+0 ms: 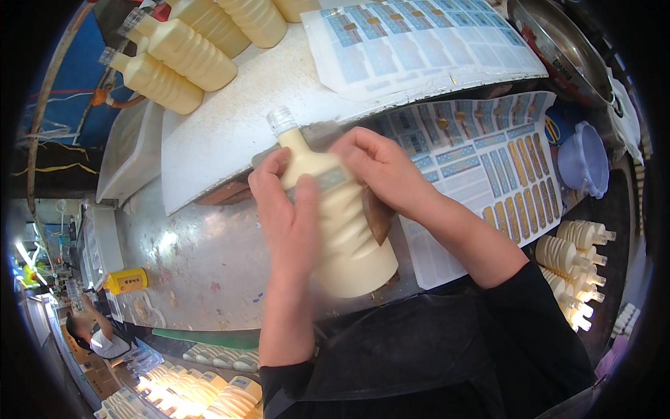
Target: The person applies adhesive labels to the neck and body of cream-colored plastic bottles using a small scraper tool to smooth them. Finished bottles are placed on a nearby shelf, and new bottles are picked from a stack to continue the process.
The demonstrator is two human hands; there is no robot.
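Observation:
A large cream-coloured plastic bottle (352, 251) with a ribbed body and a clear cap (281, 120) leans away from me over the metal table. Around its shoulder runs a blue-grey label strip (328, 181). My left hand (283, 202) is closed on the bottle's left side, its thumb across the front near the strip. On the other side my right hand (380, 167) is curled, fingertips at the strip's right end and slightly blurred. A flat, pointed brown piece (378, 218) juts from under that palm against the bottle.
Label sheets (488, 167) lie at right, with another label sheet (419, 42) on the white board (244, 98). Filled bottles (185, 52) stand far left. A yellow container (127, 281), purple bucket (583, 160) and metal basin (562, 42) are around; a person (101, 328) is lower left.

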